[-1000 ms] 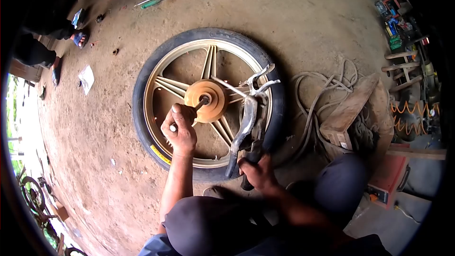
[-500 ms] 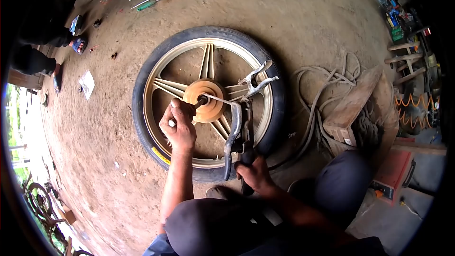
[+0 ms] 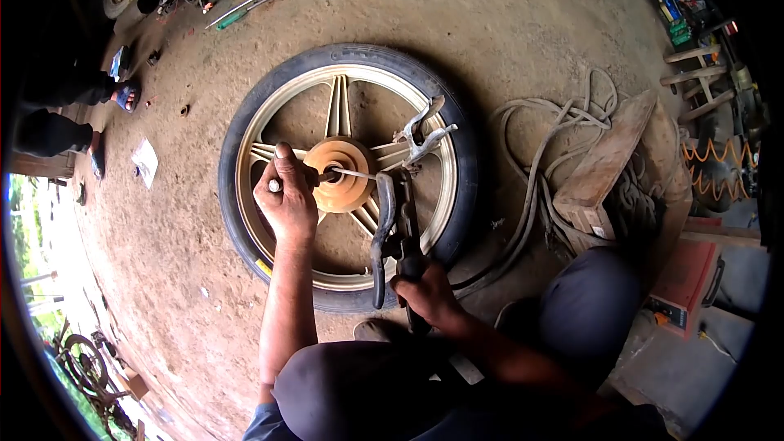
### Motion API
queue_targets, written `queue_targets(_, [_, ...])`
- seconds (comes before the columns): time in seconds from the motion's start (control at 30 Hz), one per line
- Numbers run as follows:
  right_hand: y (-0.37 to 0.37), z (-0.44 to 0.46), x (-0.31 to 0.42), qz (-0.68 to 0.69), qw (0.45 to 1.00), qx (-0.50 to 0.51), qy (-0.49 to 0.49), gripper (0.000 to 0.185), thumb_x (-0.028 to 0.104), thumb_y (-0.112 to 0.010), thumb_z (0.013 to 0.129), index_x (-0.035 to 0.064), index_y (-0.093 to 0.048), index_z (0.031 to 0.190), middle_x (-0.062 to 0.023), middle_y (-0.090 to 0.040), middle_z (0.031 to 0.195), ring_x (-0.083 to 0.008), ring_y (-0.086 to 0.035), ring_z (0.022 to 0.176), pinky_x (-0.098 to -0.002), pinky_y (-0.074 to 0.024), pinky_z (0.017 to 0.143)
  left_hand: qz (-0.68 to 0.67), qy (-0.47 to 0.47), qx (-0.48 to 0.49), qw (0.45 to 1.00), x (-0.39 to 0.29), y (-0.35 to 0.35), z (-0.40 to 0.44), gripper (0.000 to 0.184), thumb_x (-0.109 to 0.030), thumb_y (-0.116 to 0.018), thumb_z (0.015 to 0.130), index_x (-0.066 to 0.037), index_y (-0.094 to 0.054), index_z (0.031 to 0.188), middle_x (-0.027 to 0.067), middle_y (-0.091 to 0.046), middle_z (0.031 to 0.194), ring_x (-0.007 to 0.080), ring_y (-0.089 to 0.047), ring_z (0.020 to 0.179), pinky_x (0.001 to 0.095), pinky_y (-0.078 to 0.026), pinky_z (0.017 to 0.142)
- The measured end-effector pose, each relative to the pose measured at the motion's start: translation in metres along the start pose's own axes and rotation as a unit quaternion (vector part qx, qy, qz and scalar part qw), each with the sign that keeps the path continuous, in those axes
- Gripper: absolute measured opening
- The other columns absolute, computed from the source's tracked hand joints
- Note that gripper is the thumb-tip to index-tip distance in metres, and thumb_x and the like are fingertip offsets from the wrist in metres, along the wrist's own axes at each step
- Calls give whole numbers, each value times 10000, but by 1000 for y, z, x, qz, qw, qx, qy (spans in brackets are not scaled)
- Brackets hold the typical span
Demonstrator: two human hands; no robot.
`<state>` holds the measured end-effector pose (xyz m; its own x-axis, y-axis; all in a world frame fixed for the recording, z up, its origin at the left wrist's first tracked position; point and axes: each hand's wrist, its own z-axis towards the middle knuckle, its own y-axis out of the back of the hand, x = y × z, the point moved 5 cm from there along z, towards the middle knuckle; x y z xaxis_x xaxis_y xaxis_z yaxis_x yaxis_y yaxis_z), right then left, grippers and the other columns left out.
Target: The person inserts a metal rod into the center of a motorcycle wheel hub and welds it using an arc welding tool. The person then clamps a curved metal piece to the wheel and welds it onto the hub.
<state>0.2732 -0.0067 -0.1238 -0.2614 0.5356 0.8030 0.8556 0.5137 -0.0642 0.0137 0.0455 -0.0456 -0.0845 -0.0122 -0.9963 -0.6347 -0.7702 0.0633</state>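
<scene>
A motorcycle wheel [image 3: 351, 304] with pale spokes lies flat on the ground, its tan hub [image 3: 347, 196] facing up. My left hand [image 3: 287, 196] is closed at the hub's left side around a dark rod [image 3: 327, 176] that reaches the hub's centre; a pale round end shows by the fingers. My right hand [image 3: 429, 287] grips the black handle of what looks like a welding electrode holder [image 3: 408, 229], over the wheel's lower right. A thin pale rod [image 3: 355, 174] runs from the holder's head to the hub centre. A forked silver metal piece [image 3: 426, 135] rests over the upper right rim.
Grey cables [image 3: 531, 188] coil around a wooden block [image 3: 600, 171] at right. Beyond it stands a red box-shaped machine [image 3: 682, 278]. Screwdrivers [image 3: 249, 6] and loose parts lie at top left. Another person's feet [image 3: 126, 98] are at left.
The wheel, both hands and the holder appear shifted slightly left in the view. My left hand sits slightly higher against the hub. Both grips are unchanged.
</scene>
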Motion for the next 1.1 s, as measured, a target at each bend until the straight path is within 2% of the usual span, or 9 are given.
queue_targets(0.07, [1,-1,-3,36,997,22,-64,180,168,-674,779,11,-585,781,-37,-588,625,-160,-571,579,-351,-461,562,7,-6,-2,1000,6,1,1,530,-391,-533,1094,-9,-584,731,0,-557,619,69,-495,581,253,-437,556])
queue_targets(0.53, [1,6,4,22,995,12,-99,146,159,-651,782,31,-584,806,-19,-592,642,-134,-563,598,-342,-459,565,13,-1,13,1000,1,-1,0,548,-417,-517,1095,-26,-561,714,17,-560,599,89,-511,560,262,-428,554])
queue_targets(0.6, [4,8,-1,18,995,-5,-103,193,169,-671,779,12,-633,884,-13,-587,644,-129,-563,606,-348,-465,575,7,8,12,1000,1,-4,1,547,-419,-520,1093,-22,-572,720,13,-563,603,85,-515,569,263,-427,555])
queue_targets(0.67, [6,7,13,-82,997,-13,2,310,205,-714,775,9,-679,1013,-64,-637,671,-182,-609,627,-373,-495,614,62,-1,-21,998,-3,-6,-1,556,-441,-541,1080,-12,-595,730,-2,-560,606,68,-502,582,251,-412,554])
queue_targets(0.73, [4,4,16,-169,980,-7,101,435,261,-771,759,28,-689,1117,-194,-710,816,-285,-690,751,-426,-524,702,52,12,-18,998,-6,-4,0,560,-448,-550,1075,-18,-586,718,-2,-550,602,74,-496,570,254,-412,549])
queue_targets(0.77, [4,5,13,-164,983,-2,83,437,259,-765,758,25,-686,1119,-175,-703,797,-275,-684,736,-421,-521,694,-36,17,22,999,4,-3,3,564,-451,-552,1073,-24,-572,706,1,-539,594,80,-494,556,259,-414,540])
queue_targets(0.93, [5,8,6,-64,997,19,-44,298,185,-713,775,-11,-651,991,-71,-607,631,-189,-623,599,-371,-482,567,5,-3,14,1000,5,-4,5,572,-441,-535,1083,-19,-558,697,19,-557,590,89,-511,546,270,-428,533])
queue_targets(1.0, [-1,9,4,80,990,44,-112,84,45,-659,793,29,-578,808,-54,-576,594,-169,-568,513,-335,-456,501,7,0,11,1000,4,-5,5,574,-439,-532,1084,-18,-558,695,23,-562,591,90,-516,547,270,-432,536])
queue_targets(1.1, [-5,11,0,193,966,42,-164,57,43,-638,803,51,-582,803,-47,-574,604,-159,-579,534,-324,-462,499,22,-10,11,1000,2,-5,4,586,-449,-529,1083,-17,-555,689,23,-560,583,89,-518,544,268,-438,537])
